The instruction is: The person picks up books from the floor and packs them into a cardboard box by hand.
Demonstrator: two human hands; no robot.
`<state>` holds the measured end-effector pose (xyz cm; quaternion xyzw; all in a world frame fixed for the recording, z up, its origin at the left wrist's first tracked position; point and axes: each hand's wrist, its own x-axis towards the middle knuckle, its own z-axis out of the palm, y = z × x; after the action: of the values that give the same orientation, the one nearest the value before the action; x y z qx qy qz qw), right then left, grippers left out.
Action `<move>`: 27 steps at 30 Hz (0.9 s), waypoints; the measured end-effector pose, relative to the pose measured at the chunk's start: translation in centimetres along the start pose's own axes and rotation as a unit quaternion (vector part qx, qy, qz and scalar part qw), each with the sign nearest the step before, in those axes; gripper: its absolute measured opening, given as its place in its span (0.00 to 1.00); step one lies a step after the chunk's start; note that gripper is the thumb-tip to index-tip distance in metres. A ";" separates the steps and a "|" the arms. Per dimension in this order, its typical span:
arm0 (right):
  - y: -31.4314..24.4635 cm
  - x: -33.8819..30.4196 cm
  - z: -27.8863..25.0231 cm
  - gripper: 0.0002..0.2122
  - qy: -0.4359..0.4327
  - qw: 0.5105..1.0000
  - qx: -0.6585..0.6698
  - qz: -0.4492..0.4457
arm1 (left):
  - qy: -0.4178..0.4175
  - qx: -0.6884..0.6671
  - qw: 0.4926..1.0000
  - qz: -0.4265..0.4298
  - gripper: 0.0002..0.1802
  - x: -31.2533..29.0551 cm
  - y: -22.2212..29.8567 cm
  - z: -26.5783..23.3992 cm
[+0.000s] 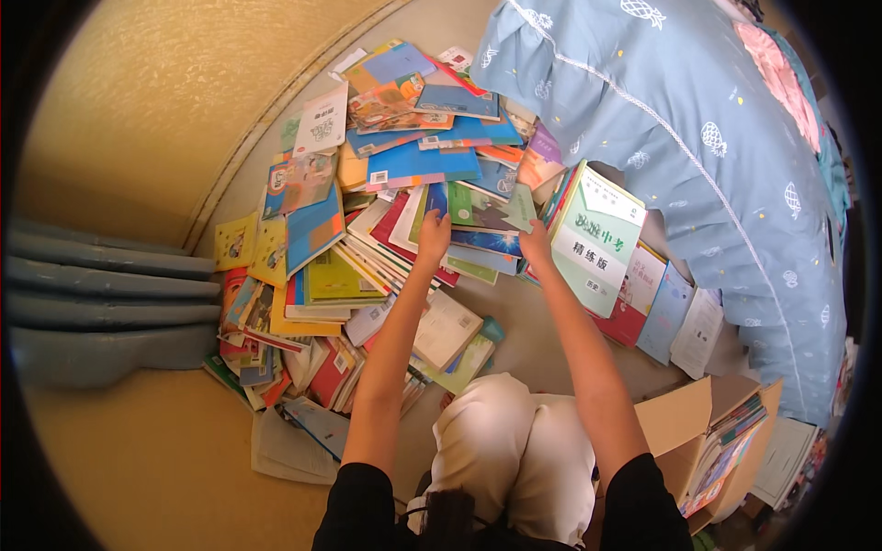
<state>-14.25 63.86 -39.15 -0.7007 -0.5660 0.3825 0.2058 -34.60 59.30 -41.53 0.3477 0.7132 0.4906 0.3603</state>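
Both my arms reach forward over a big heap of books on the floor. My left hand (435, 235) is closed at the left edge of a green book (487, 209), beside a narrow blue cover. At that book's right edge, my right hand (535, 242) is closed too, thumb on top. Under the green book shows a dark blue book (487, 241); whether it is also held is hidden. Just right of my right hand stands a stack topped by a pale green and white book (597, 241). Blue-covered books (423, 165) lie beyond my hands.
At the lower right an open cardboard box (675, 418) contains books. A blue bed cover (680, 138) with pineapple prints hangs along the right. Yellowish wall (175, 101) and a blue curtain (110, 303) are at left. A red book (634, 294) lies beside the stack.
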 end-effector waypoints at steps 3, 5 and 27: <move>2.4 3.2 0.4 0.23 0.030 0.997 -0.068 -0.011 | -0.021 0.040 0.999 -0.019 0.23 1.6 0.6 1.7; 2.2 3.9 1.3 0.24 0.012 0.997 -0.075 0.005 | -0.018 0.126 0.992 0.022 0.22 2.2 0.2 1.4; 3.3 6.0 2.7 0.27 -0.184 0.953 -0.235 0.045 | -0.102 0.152 0.963 -0.198 0.17 5.5 0.7 5.0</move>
<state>-13.80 68.25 -44.99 -0.6715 -0.6355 0.3703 -0.0901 -33.00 66.37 -43.11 0.2983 0.7935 0.2566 0.4643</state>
